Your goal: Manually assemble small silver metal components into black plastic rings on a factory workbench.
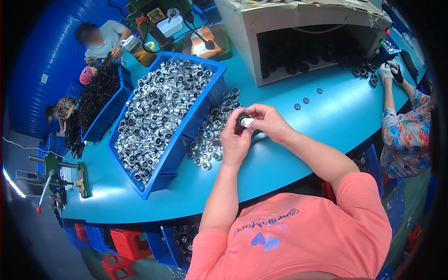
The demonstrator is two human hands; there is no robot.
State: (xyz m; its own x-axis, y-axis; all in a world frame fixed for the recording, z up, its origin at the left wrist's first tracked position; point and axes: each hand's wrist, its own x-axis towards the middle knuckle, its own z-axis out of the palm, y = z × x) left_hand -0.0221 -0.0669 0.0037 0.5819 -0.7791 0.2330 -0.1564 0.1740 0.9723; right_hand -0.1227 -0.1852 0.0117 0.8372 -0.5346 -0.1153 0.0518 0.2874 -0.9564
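Note:
Both of my hands meet above the blue-green table. My left hand (234, 142) is closed around one side of a small black round part (241, 117). From the other side my right hand (267, 122) grips the same part, its fingers bent over it. Something white (248, 122) shows at my right thumb; whether it is a thumb cover or a separate piece I cannot tell. Just left of my hands lies a loose pile of shiny silver parts with black centres (208, 148). Three small black discs, one of them a flat disc (306, 101), lie beyond my right hand.
A blue bin (161, 173) heaped with silver parts stands at left. Behind my hands is an open-fronted metal box (253, 51) holding black rings. A green press (84, 179) stands far left. Co-workers sit at far left and at right, one with gloved hands (386, 72).

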